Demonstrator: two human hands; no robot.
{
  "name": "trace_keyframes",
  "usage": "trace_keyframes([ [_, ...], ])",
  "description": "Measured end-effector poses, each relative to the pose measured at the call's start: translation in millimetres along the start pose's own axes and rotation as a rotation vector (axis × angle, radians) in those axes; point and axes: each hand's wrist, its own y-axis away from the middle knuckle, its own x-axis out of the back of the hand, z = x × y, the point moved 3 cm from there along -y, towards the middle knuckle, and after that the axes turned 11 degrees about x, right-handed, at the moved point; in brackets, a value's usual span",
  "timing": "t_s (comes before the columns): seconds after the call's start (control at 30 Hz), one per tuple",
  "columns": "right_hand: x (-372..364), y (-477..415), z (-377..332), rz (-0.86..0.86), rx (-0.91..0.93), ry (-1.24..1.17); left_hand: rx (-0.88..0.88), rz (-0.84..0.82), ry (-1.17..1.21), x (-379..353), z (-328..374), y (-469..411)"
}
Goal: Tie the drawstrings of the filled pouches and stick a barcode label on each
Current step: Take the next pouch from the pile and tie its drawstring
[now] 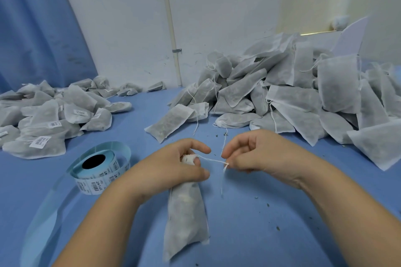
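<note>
Fingers (198, 147) of the left hand (171, 169) are curled tight round the gathered neck of a filled pouch (186, 219), with the thumb across the front and a white bunch of neck fabric showing between thumb and index. The right hand (258, 154) has its fingers curled in narrow, thumb and fingertips pinching the white drawstring (211, 160).

The string runs taut from the pouch neck, rightward and slightly down, to the right-hand pinch. One strand goes up past the right index finger and loose ends hang below the pinch.

The pouch sits at centre on the blue table (260, 234), between the two forearms. Its long axis runs near to far, neck pointing away from the person and bottom edge toward the person, with the lower end skewed a bit left. No label shows on its visible face.

A barcode label roll (97, 169) lies flat just left of the left wrist, and its blue liner strip (41, 221) trails toward the near-left edge.

A labelled pouch pile (43, 123) lies far left. An unlabelled pouch pile (303, 97), bigger and with strings loose, lies far right against the white wall (130, 28). A single flat pouch (169, 121) lies between the piles, beyond the hands. Dark crumbs are scattered on the table at right.
</note>
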Motion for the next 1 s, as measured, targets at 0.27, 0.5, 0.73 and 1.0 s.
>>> trace_keyframes([
  [0.27,4,-1,-8,0.214,0.112,0.017,0.263,-0.105,-0.148,5,-13,-2],
  [0.5,6,-1,-12,0.328,0.172,-0.033,0.222,-0.285,-0.127,6,-16,2],
  [0.73,10,-3,-8,0.387,0.189,-0.161,0.141,-0.456,-0.051,9,-17,7],
  [1.0,-3,1,-20,0.369,0.336,-0.126,0.174,-0.108,0.032,-3,-11,-7],
])
